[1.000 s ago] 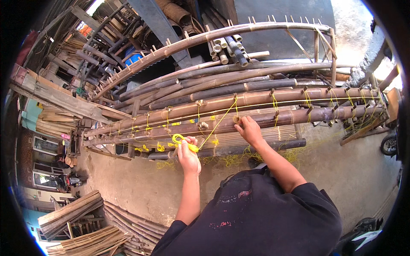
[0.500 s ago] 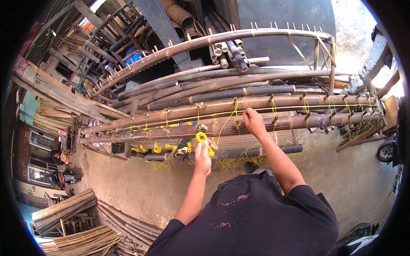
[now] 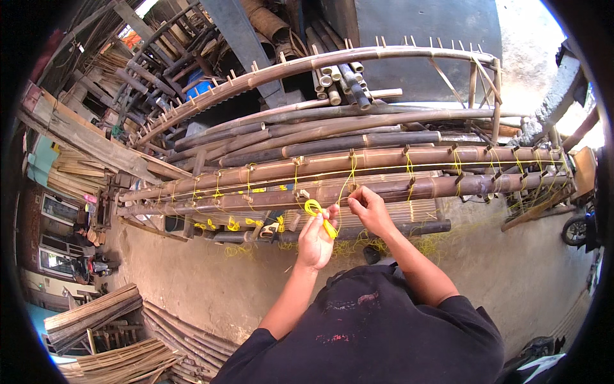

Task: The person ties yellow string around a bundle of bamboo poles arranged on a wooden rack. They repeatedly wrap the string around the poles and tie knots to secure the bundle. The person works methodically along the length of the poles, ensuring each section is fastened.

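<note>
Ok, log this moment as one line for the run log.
left hand: holds yellow cord loop | right hand: pinches yellow cord at bamboo pole | around: tied bamboo frame, bamboo slat stacks on ground

From here I can't tell how the right hand (image 3: 366, 206) pinches the yellow string (image 3: 348, 182); its fingertips are too small to read. The left hand (image 3: 316, 238) covers part of the yellow cord loop (image 3: 314, 208). My torso hides the ground below. The motorbike (image 3: 579, 229) at right is cut by the rim.
</note>
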The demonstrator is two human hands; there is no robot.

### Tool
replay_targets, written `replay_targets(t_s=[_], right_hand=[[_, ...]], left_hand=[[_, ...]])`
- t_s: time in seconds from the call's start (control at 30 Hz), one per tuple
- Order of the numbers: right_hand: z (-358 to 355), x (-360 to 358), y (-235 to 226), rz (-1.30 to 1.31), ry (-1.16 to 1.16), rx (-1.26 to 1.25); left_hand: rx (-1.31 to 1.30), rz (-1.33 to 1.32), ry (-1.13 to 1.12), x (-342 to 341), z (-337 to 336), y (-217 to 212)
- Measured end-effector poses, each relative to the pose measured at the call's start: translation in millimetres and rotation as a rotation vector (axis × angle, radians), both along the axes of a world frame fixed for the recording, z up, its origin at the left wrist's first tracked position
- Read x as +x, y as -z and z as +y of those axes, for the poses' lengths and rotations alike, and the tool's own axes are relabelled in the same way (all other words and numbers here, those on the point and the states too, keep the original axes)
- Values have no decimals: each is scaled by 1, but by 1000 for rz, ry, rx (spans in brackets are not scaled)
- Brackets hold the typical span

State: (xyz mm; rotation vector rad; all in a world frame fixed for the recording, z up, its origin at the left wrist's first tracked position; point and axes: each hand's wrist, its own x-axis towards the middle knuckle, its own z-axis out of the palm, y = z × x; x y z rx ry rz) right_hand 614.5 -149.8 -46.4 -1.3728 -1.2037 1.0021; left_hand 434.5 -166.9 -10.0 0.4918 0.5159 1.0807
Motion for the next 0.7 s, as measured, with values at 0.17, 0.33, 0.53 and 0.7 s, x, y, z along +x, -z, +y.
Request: replay_targets(t_s=[0.17,0.33,0.53,0.7], right_hand=[[-15,-6,-43,-131,-48,33],[-10,-6,1,217,-66,28],[-2,0,-70,914,-199,-346],[-45,-17,-117,-429,-563,216]], left_hand=[[-12,211,15,4,6,18],[23,76,-59,16,0,10],[917,1261,98,15,-7,21],[829,1059,77,3,13,9]])
